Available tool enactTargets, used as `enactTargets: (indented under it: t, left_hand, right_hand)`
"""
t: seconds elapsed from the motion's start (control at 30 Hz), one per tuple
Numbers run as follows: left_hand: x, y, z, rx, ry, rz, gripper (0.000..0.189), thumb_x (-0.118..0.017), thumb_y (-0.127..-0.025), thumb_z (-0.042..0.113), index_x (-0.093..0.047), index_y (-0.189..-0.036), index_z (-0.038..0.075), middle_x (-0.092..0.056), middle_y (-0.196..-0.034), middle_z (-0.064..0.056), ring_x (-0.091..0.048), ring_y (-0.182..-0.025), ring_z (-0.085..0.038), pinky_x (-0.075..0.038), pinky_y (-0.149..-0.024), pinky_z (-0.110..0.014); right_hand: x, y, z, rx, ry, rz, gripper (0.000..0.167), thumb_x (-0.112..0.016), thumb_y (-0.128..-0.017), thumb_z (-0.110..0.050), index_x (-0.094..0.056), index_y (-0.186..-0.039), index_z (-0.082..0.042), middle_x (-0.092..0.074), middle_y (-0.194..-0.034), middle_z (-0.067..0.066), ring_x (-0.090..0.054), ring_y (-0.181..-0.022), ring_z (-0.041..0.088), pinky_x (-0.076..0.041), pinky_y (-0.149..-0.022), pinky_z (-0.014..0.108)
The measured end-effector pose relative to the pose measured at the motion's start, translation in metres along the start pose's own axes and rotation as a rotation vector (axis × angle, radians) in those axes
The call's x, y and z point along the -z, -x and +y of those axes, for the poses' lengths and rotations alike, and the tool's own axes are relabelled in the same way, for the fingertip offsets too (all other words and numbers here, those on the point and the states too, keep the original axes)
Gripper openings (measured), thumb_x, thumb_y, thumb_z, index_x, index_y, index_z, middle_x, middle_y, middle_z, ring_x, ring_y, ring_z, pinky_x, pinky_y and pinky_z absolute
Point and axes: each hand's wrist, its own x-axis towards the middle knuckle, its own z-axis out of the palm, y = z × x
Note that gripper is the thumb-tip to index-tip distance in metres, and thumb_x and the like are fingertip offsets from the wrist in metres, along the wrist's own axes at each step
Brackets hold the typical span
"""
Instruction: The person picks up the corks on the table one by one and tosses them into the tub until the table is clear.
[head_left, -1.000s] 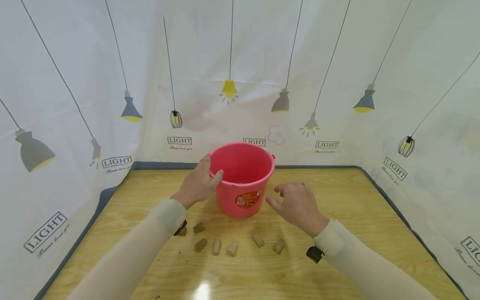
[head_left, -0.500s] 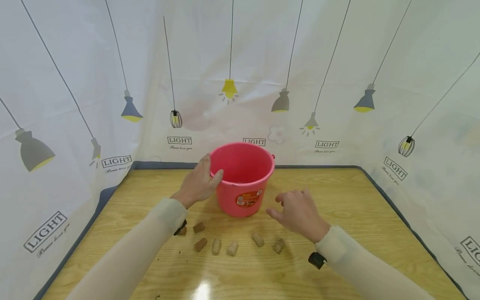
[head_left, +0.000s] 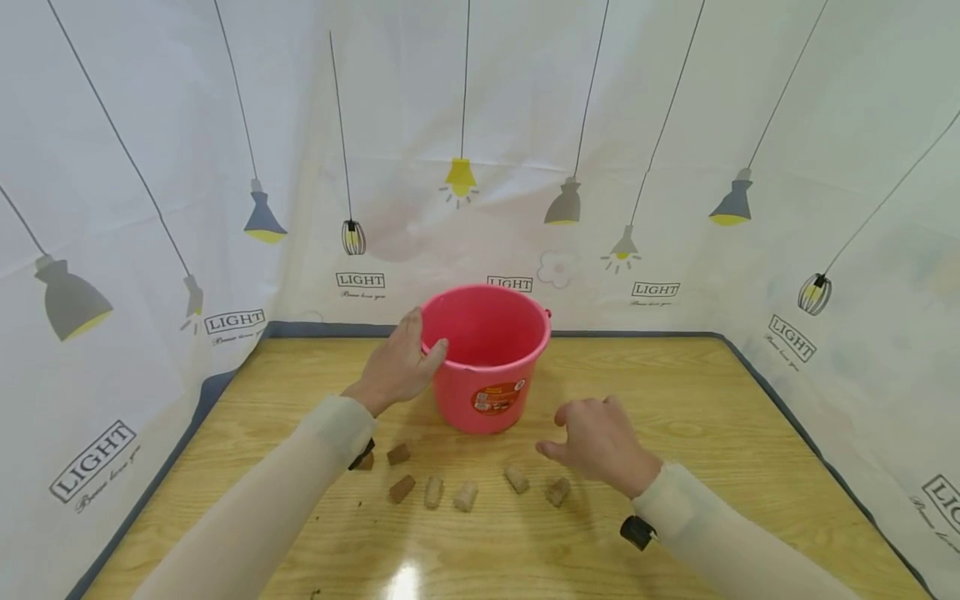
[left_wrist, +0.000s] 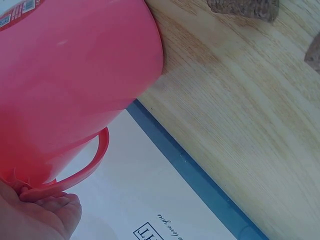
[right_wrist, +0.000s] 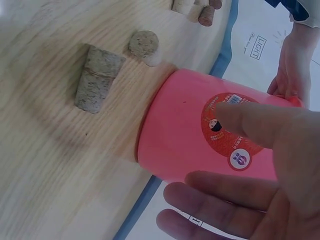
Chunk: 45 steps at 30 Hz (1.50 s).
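One pink round plastic bucket (head_left: 459, 402) in the middle. One left hand (head_left: 399, 367), one right hand (head_left: 603, 442). Three stubby red-brown lumps (head_left: 402, 488), low and left of middle. Four stubby tan lumps (head_left: 466, 497), low in the middle. Two small black wrist gadgets (head_left: 637, 532). One yellow wooden table (head_left: 660, 383). Nine printed hanging lamps (head_left: 461, 173), seven printed LIGHT signs (head_left: 360, 281).

the bucket (head_left: 480, 387) is bright pink with a red sticker (head_left: 498, 398) near its six o'clock. at seven o'clock from it the little chunks (head_left: 401, 489) are brown; at six o'clock, pale tan. the table (head_left: 675, 400) is yellow with wavy wood lines. the white cloth (head_left: 517, 108) has grey, blue and yellow lamps (head_left: 461, 173).
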Motion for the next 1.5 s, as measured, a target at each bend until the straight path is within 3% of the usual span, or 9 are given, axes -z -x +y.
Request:
enactTargets:
  t: [0.17, 0.43, 0.57, 0.7, 0.87, 1.07, 1.5]
  left_hand:
    - [0.0, 0.0, 0.0, 0.005, 0.004, 0.002, 0.085, -0.042, -0.104, 0.05, -0.007, -0.163, 0.001, -0.018, -0.168, -0.016, -0.033, -0.146, -0.037, -0.038, -0.113, -0.059]
    - [0.0, 0.0, 0.0, 0.0, 0.006, -0.002, 0.085, -0.041, -0.104, 0.051, -0.006, -0.163, 0.0, -0.016, -0.169, -0.016, -0.03, -0.148, -0.037, -0.035, -0.115, -0.059]
    - [0.0, 0.0, 0.0, -0.004, 0.004, -0.004, 0.085, -0.041, -0.104, 0.051, -0.006, -0.163, 0.0, -0.016, -0.169, -0.016, -0.029, -0.149, -0.037, -0.034, -0.116, -0.059]
    - [0.001, 0.0, 0.0, -0.004, 0.003, -0.003, 0.085, -0.041, -0.104, 0.051, -0.006, -0.163, 0.0, -0.016, -0.169, -0.016, -0.029, -0.149, -0.037, -0.035, -0.115, -0.059]
    - [0.001, 0.0, 0.0, -0.003, 0.009, -0.005, 0.086, -0.041, -0.104, 0.051, -0.006, -0.163, 0.0, -0.016, -0.169, -0.017, -0.028, -0.15, -0.038, -0.034, -0.116, -0.059]
    - [0.0, 0.0, 0.001, -0.003, 0.008, -0.002, 0.086, -0.041, -0.104, 0.051, -0.006, -0.163, 0.0, -0.016, -0.169, -0.016, -0.031, -0.148, -0.038, -0.035, -0.115, -0.059]
    - [-0.001, -0.001, 0.0, 0.0, 0.01, 0.009, 0.085, -0.042, -0.104, 0.051, -0.008, -0.164, 0.002, -0.02, -0.168, -0.014, -0.035, -0.145, -0.036, -0.039, -0.113, -0.059]
  right_hand:
    - [-0.005, 0.003, 0.001, 0.001, 0.008, -0.043, 0.044, -0.083, -0.081, -0.052, -0.08, -0.093, -0.009, -0.073, -0.076, 0.001, -0.066, -0.071, 0.017, -0.049, -0.085, 0.052]
    - [-0.013, 0.007, 0.001, -0.009, 0.002, -0.11, 0.043, -0.085, -0.079, -0.051, -0.078, -0.087, -0.009, -0.068, -0.068, -0.003, -0.059, -0.065, 0.013, -0.045, -0.078, 0.046]
    - [-0.016, 0.009, 0.002, -0.016, 0.017, -0.143, 0.042, -0.084, -0.08, -0.051, -0.069, -0.068, -0.014, -0.053, -0.056, -0.008, -0.046, -0.058, 0.011, -0.04, -0.073, 0.042]
    - [-0.019, 0.01, 0.002, -0.021, 0.032, -0.171, 0.052, -0.083, -0.08, -0.052, -0.053, -0.054, -0.018, -0.035, -0.048, -0.008, -0.032, -0.052, 0.012, -0.039, -0.073, 0.043]
    - [-0.024, 0.013, 0.001, -0.026, 0.035, -0.184, 0.055, -0.083, -0.08, -0.052, -0.049, -0.053, -0.019, -0.036, -0.048, -0.009, -0.034, -0.051, 0.011, -0.046, -0.083, 0.052]
    - [-0.03, 0.016, 0.001, -0.023, 0.052, -0.18, 0.057, -0.084, -0.074, -0.054, -0.045, -0.05, -0.018, -0.035, -0.049, -0.009, -0.034, -0.051, 0.012, -0.045, -0.074, 0.047]
    - [-0.035, 0.017, 0.001, -0.001, 0.094, -0.199, 0.054, -0.083, -0.074, -0.052, -0.05, -0.049, -0.018, -0.043, -0.049, -0.007, -0.043, -0.052, 0.014, -0.048, -0.077, 0.05]
